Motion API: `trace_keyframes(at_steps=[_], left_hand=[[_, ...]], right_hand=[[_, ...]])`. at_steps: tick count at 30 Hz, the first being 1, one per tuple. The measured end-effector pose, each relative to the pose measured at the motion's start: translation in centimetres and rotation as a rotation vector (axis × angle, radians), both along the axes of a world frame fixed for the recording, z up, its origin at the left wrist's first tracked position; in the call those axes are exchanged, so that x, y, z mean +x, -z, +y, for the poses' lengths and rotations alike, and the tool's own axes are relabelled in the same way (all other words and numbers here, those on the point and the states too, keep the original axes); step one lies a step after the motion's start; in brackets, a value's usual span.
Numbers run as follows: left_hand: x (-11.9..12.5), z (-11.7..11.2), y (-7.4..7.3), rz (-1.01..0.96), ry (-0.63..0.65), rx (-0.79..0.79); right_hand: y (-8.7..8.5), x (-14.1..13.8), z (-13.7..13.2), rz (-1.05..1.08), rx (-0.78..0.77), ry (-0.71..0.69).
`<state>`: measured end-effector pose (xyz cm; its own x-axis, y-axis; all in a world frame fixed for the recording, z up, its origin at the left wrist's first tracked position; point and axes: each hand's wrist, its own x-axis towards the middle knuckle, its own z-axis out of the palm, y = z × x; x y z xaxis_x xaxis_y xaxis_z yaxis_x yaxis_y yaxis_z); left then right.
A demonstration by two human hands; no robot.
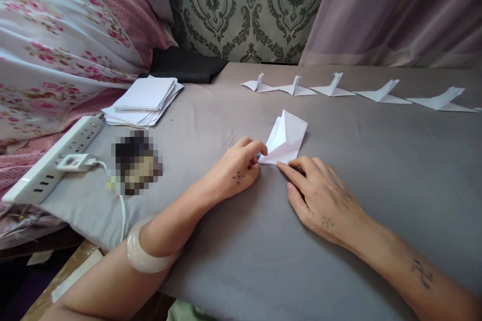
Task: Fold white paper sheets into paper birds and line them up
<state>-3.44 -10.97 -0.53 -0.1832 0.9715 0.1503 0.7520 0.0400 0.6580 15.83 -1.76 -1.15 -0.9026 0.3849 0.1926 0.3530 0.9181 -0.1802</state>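
A partly folded sheet of white paper [291, 135] lies on the grey cloth, one flap raised into a pointed fold. At its near left corner, my left hand [241, 168] is closed, thumb and curled index finger pinching the paper. My right hand [320, 193] rests on the cloth at the paper's near edge, fingers stretched forward. Its index fingertip touches that edge, and nothing is gripped in it. Beyond the paper stand several folded white paper figures [333, 88] in a row, each with flat wings and an upright middle.
A stack of white paper squares [145, 98] lies at the back left beside a black cloth [184, 64]. A white power strip [56, 160] with a plugged-in charger [77, 162] and cable borders the left side. Near it is a blurred-out object [135, 163].
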Motion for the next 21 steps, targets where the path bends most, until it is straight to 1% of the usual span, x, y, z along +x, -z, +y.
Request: trace_keyframes(at_steps=[4, 7, 12, 18, 21], left_hand=[[-0.1, 0.1, 0.2, 0.193, 0.021, 0.005], [-0.1, 0.0, 0.1, 0.308, 0.057, -0.016], [0.2, -0.1, -0.5, 0.452, 0.119, -0.083], [0.5, -0.3, -1.3, 0.589, 0.081, -0.172], [0.8, -0.8, -2.2, 0.664, 0.152, -0.241]], right_hand=[[-0.2, -0.1, 0.0, -0.01, -0.034, 0.01], [-0.1, -0.1, 0.0, -0.004, -0.046, 0.018], [0.1, 0.1, 0.2, -0.01, -0.045, 0.016], [0.3, 0.0, 0.2, -0.016, -0.041, 0.026], [0.3, 0.1, 0.0, -0.015, -0.026, 0.041]])
